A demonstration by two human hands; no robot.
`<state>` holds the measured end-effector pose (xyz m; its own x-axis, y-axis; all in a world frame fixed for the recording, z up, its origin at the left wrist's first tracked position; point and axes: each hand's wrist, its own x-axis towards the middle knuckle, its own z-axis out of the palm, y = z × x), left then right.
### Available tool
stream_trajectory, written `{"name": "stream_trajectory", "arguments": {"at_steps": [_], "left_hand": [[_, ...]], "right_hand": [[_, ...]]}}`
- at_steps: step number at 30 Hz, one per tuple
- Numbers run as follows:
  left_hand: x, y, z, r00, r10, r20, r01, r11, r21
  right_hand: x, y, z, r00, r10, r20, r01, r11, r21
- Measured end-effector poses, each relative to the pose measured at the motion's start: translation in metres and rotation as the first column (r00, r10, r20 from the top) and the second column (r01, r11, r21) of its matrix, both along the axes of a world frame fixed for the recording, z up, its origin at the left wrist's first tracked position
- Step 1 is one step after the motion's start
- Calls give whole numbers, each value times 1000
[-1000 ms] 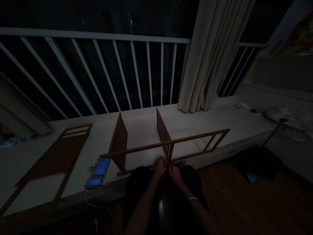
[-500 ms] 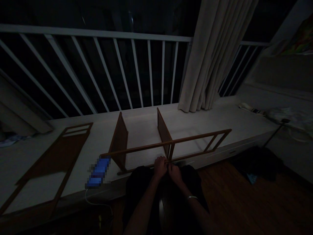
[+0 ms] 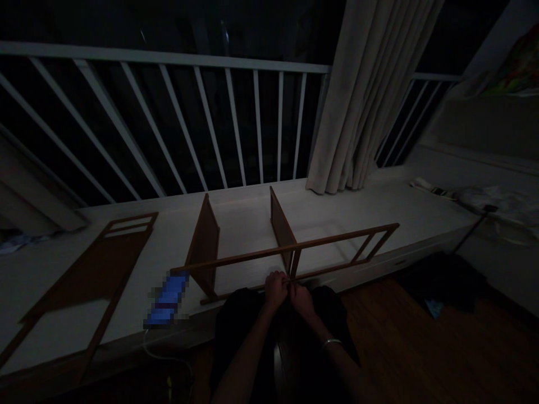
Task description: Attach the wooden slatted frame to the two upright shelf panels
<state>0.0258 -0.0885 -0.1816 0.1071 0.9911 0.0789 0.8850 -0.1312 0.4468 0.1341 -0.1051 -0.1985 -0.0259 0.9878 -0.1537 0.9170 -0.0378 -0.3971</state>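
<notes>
A brown wooden rack frame lies on its side on the white ledge, two flat panels standing up from it. My left hand is closed around its near rail, just left of where the middle panel joins. Right beside it, my right hand is closed at the same joint, its fingertips pinched together. Whatever those fingertips hold is too small and dark to name. The left-hand panel rises nearer the frame's end.
Another wooden side piece lies flat at the left. A phone-like blurred blue screen with a white cable sits at the ledge's edge. White railing and a beige curtain stand behind; dark cloth lies on the wooden floor.
Both hands stay at the same joint, with only a slight shift of the right fingers. The view has moved very little; the rack frame stays put.
</notes>
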Motion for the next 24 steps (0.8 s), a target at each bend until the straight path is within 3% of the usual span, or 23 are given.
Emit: {"name": "stream_trajectory", "arguments": {"at_steps": [11,24], "left_hand": [[0,2,3,1000,3,-17,-3,1000,-25],[2,1,4,999,16,-36,-17,999,-28]], "right_hand": [[-7,-2,14,998,-12,69,15,999,-51],[6,9,23,990,97,-99,-104,992,-68]]}}
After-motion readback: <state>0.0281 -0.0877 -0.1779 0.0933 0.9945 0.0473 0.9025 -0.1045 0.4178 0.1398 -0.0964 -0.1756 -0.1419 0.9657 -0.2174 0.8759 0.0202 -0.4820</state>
